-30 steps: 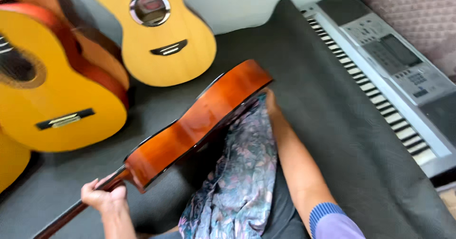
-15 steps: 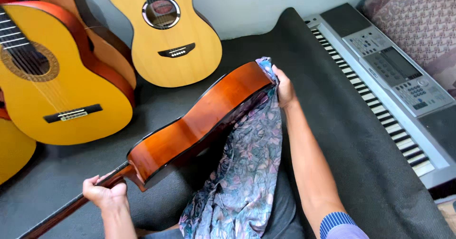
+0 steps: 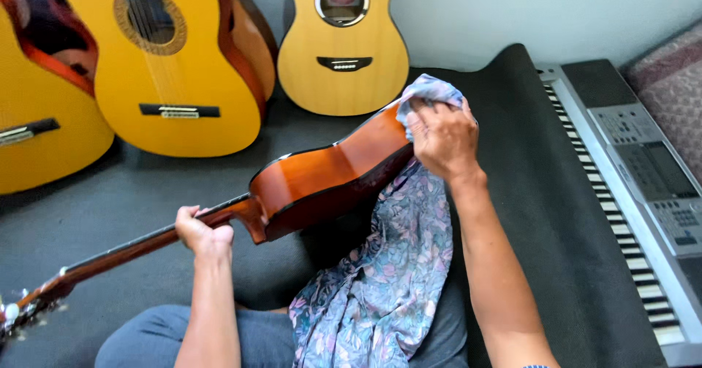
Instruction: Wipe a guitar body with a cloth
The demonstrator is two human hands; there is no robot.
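Note:
A reddish-brown guitar [image 3: 322,178] lies on its edge across my lap, its back turned up and its neck running down to the lower left. My left hand [image 3: 201,233] is closed around the neck close to the body. My right hand [image 3: 442,137] presses a bunched part of a pale floral cloth [image 3: 387,280] against the far end of the guitar body. The rest of the cloth hangs down over my lap under the guitar.
Several yellow acoustic guitars [image 3: 175,68] lean against the white wall at the back, one more [image 3: 344,46] right behind the held guitar. An electronic keyboard [image 3: 636,192] lies along the right side on the dark mat [image 3: 541,214].
My right hand has come up from behind the guitar body onto its far end, bringing the bunched cloth with it. The view has moved in closer and the left hand still grips the neck.

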